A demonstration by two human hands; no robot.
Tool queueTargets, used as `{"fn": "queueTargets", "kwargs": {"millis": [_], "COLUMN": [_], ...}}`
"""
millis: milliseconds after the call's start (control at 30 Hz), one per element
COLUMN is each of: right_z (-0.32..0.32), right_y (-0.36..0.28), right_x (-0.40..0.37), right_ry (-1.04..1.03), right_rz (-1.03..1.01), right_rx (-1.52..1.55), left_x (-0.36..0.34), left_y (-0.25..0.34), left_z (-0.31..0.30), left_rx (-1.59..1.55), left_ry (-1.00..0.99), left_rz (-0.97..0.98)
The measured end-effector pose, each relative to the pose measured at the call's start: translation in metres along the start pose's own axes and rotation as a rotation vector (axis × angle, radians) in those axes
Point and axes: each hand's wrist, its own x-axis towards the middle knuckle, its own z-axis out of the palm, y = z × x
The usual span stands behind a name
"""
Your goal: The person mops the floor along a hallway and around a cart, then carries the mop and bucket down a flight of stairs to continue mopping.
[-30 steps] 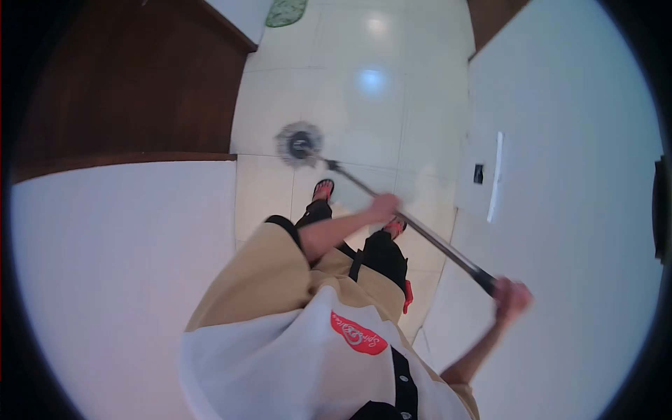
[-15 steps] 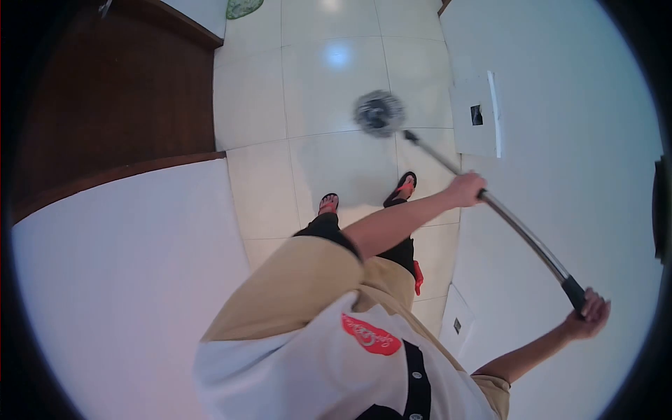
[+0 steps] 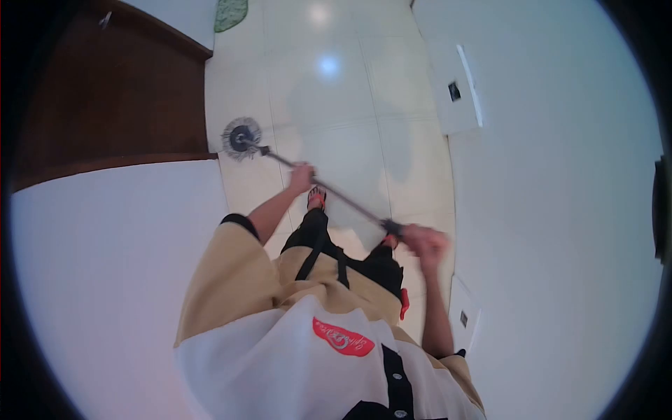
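Note:
A mop (image 3: 241, 138) with a round dark plate and grey fringe lies flat on the tiles at the left, close to the door frame's lower corner. Its metal pole slants down to the right across my body. Midway along the pole, below the joint, my left hand (image 3: 302, 178) is wrapped around it. My right hand (image 3: 423, 241), smeared by motion, is closed on the dark grip at the pole's upper end. My feet in red-strapped sandals stand beneath the pole, the right one partly hidden by the grip and hand.
A dark brown door (image 3: 112, 98) fills the upper left. Pale tiled floor (image 3: 322, 98) runs ahead between white walls. A green mat (image 3: 230, 14) lies at the far left. The right wall (image 3: 546, 175) carries a small dark outlet (image 3: 454, 92). Something red hangs at my right hip.
The mop head has swept left across the floor, from near the right wall to the door side. Both hands moved left with the pole, the right one also upward in view.

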Motion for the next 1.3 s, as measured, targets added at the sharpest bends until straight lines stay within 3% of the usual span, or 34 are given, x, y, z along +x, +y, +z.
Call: {"fn": "queueTargets", "kwargs": {"millis": [33, 67, 100, 133, 167, 200, 233, 333, 400, 500, 567, 633, 667, 700, 733, 767, 800, 833, 867, 900, 933, 967, 1000, 1033, 1100, 1133, 1167, 1200, 1233, 1300], "right_z": [-0.061, -0.112, -0.163, -0.215, -0.216, -0.208, -0.202, -0.174, -0.154, -0.150, -0.141, -0.137, -0.107, -0.096, -0.064, -0.021, 0.005, 0.040, 0.057, 0.066, 0.055, 0.047, 0.036, -0.016, -0.131, -0.189, -0.239, -0.257, -0.252, -0.235], "right_y": [-0.019, -0.042, -0.079, -0.120, -0.181, -0.223, -0.241, -0.264, -0.265, -0.277, -0.277, -0.248, -0.212, -0.182, -0.145, -0.109, -0.073, -0.048, -0.023, -0.007, -0.002, -0.001, -0.003, -0.019, -0.075, -0.107, -0.162, -0.206, -0.240, -0.291], "right_x": [-0.012, -0.038, -0.050, -0.079, -0.079, -0.089, -0.092, -0.077, -0.062, -0.073, -0.064, -0.056, -0.048, -0.042, -0.034, -0.040, -0.047, -0.051, -0.062, -0.072, -0.079, -0.087, -0.095, -0.105, -0.131, -0.168, -0.210, -0.224, -0.231, -0.235], "right_ry": [0.006, 0.188, 0.255, 0.441, 0.425, 0.816, 0.622, 0.789, 0.911, 0.818, 0.629, 0.375, 0.635, 0.133, -0.042, 0.132, -0.037, -0.086, -0.141, -0.192, -0.179, -0.167, -0.154, -0.071, 0.011, 0.246, 0.421, 0.540, 0.606, 0.669], "right_rz": [-0.043, -0.044, -0.130, -0.172, -0.169, -0.022, -0.325, -0.356, -0.382, -0.385, -0.301, -0.222, -0.245, -0.157, -0.163, -0.051, -0.016, -0.001, 0.117, 0.166, 0.050, -0.066, -0.173, 0.007, -0.025, -0.010, 0.198, -0.102, -0.208, -0.366], "right_rx": [-0.108, -0.172, -0.206, -0.603, -0.453, -0.606, -0.504, -0.610, -0.574, -0.385, -0.157, 0.029, -0.161, 0.101, 0.154, 0.093, -0.029, -0.006, -0.113, -0.090, -0.069, -0.051, -0.031, 0.021, -0.077, -0.432, -0.775, -0.426, -0.496, -0.536], "left_x": [0.007, 0.030, 0.032, 0.028, 0.028, 0.027, 0.019, 0.043, 0.032, 0.001, -0.025, -0.051, -0.063, -0.084, -0.091, -0.103, -0.111, -0.121, -0.125, -0.139, -0.140, -0.138, -0.132, -0.128, -0.114, -0.091, -0.110, -0.093, -0.099, -0.097], "left_y": [0.052, 0.105, 0.188, 0.265, 0.337, 0.390, 0.432, 0.490, 0.482, 0.437, 0.388, 0.311, 0.259, 0.215, 0.150, 0.100, 0.034, -0.013, -0.066, -0.055, -0.053, -0.041, -0.018, 0.015, 0.168, 0.204, 0.301, 0.359, 0.430, 0.512], "left_z": [0.036, 0.082, 0.094, 0.099, 0.103, 0.101, 0.074, 0.054, 0.035, 0.007, -0.007, -0.003, 0.010, -0.010, 0.009, 0.005, 0.029, 0.035, 0.057, 0.030, 0.028, 0.037, 0.048, 0.066, 0.074, 0.152, 0.130, 0.167, 0.151, 0.121], "left_rx": [-0.069, -0.035, -0.023, -0.160, -0.304, -0.298, -0.385, -0.372, -0.456, -0.511, -0.498, -0.516, -0.515, -0.466, -0.413, -0.348, -0.409, -0.327, -0.283, -0.190, -0.027, -0.044, -0.061, -0.071, -0.016, -0.124, -0.156, -0.199, -0.212, -0.357], "left_ry": [0.201, 0.058, 0.046, 0.072, 0.005, 0.019, -0.001, -0.112, -0.064, 0.036, 0.054, 0.085, 0.167, 0.082, 0.145, 0.149, 0.343, 0.237, 0.250, 0.100, 0.058, 0.101, 0.136, 0.163, -0.020, -0.012, -0.067, -0.172, -0.156, -0.109], "left_rz": [0.200, 0.190, 0.276, 0.409, 0.441, 0.549, 0.636, 0.696, 0.706, 0.692, 0.635, 0.490, 0.442, 0.309, 0.303, 0.192, 0.292, 0.086, 0.063, -0.148, -0.199, -0.113, -0.032, 0.037, 0.067, 0.207, 0.225, 0.391, 0.502, 0.680]}}
